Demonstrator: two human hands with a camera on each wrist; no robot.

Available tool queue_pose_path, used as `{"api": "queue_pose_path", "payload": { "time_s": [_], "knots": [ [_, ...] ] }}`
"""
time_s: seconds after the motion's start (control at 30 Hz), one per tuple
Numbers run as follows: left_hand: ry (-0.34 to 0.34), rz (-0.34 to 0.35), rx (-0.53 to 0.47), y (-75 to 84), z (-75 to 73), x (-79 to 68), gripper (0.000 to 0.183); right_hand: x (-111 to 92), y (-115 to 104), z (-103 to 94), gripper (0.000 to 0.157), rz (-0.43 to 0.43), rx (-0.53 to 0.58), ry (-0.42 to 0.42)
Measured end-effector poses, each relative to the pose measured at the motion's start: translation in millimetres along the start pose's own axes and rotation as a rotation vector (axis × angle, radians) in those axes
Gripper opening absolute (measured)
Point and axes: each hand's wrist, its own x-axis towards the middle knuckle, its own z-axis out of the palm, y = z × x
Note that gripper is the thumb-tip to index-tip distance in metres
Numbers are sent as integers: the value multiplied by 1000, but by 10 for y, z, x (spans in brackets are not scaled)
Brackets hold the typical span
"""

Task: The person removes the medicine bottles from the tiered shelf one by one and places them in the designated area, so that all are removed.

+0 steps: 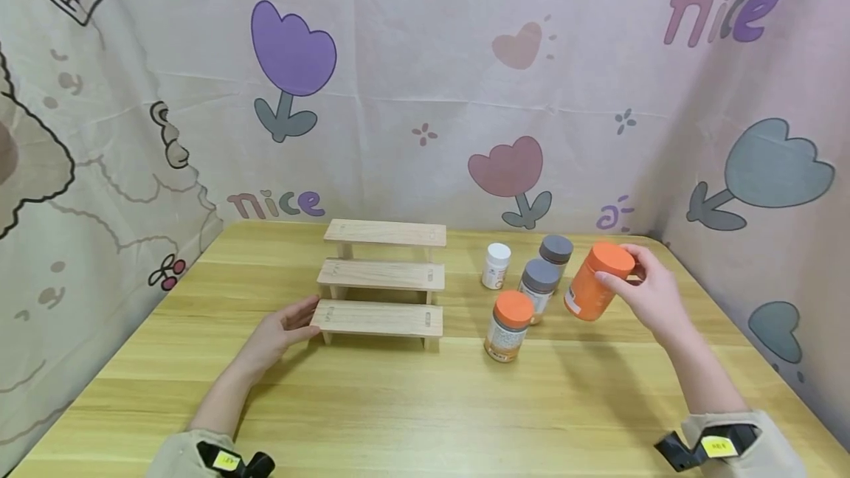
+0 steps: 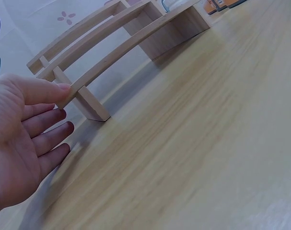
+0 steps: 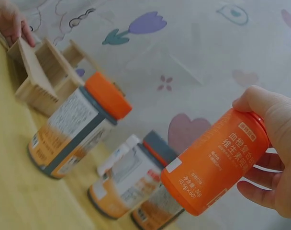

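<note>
My right hand (image 1: pixel 654 293) grips an orange bottle (image 1: pixel 587 290) by its orange cap, thumb on the near side. The bottle is tilted above the table, and its printed label (image 3: pixel 215 160) shows in the right wrist view. At the left, my left hand (image 1: pixel 282 334) holds the end of the lowest board of a three-step wooden display rack (image 1: pixel 378 318). In the left wrist view its thumb (image 2: pixel 63 87) lies on the board's corner, while the other fingers spread below and behind. The rack stands on the table.
Left of the orange bottle stand a grey bottle with an orange cap (image 1: pixel 510 327), two bottles with grey lids, one in front (image 1: pixel 539 286) and one behind (image 1: pixel 556 249), and a small white bottle (image 1: pixel 495 266). A patterned cloth (image 1: pixel 412 43) hangs behind the wooden table (image 1: pixel 398 419).
</note>
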Motion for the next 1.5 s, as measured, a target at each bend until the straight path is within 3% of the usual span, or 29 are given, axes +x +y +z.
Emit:
{"api": "queue_pose_path", "payload": {
  "time_s": [0.57, 0.9, 1.27, 1.5],
  "knots": [
    [6, -5, 12, -2, 4, -16, 68, -283, 349, 138, 54, 89, -66, -146],
    [2, -6, 9, 0, 4, -8, 68, -347, 388, 233, 55, 81, -36, -174],
    [-14, 5, 4, 31, 15, 21, 67, -368, 366, 214, 59, 112, -26, -203],
    [-36, -1, 45, 92, -31, 23, 70, -340, 384, 166, 63, 60, 47, -223]
  ]
}}
